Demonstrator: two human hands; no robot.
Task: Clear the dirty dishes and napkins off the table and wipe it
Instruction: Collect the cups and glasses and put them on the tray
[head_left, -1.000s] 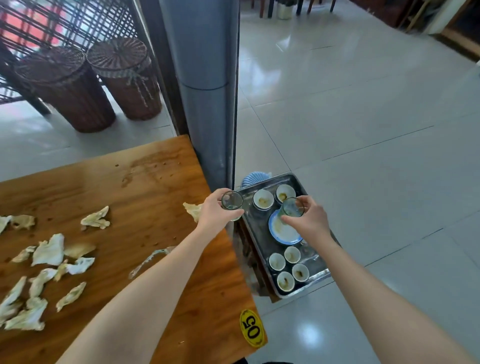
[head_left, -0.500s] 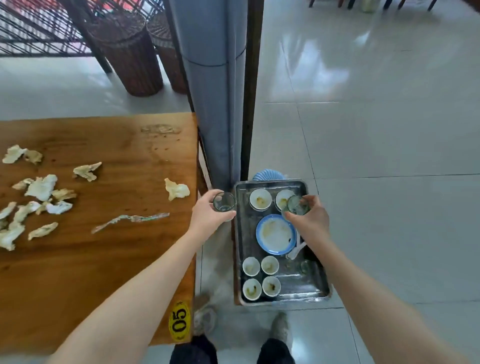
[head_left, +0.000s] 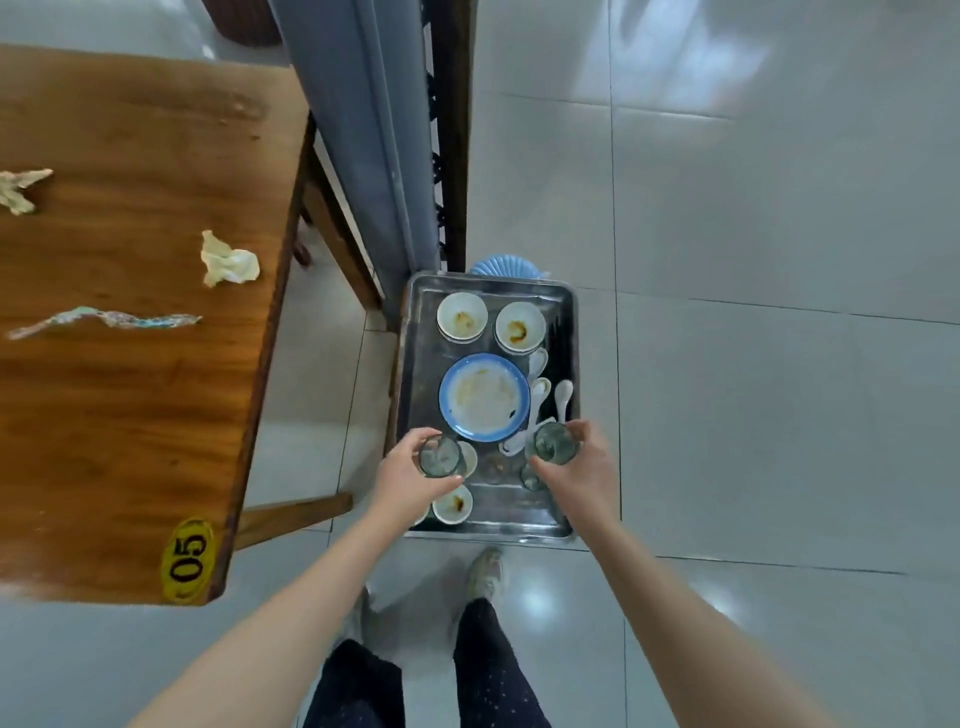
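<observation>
The table (head_left: 130, 415), left of the tray (head_left: 420, 364), is running off the frame, with crumpled napkins (head_left: 228, 262) lying on it. My left hand (head_left: 410, 480) is partly hiding small cups (head_left: 453, 506) at the tray's near end. It is gripping the cloudy left glass (head_left: 440, 457), and my right hand (head_left: 582, 478) is gripping the right glass (head_left: 553, 442), both beside the smeared plate (head_left: 483, 397).

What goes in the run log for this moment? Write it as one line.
step: loading dishes | left hand: grips left glass at metal tray | right hand: grips right glass | wooden table: crumpled napkin on it
</observation>
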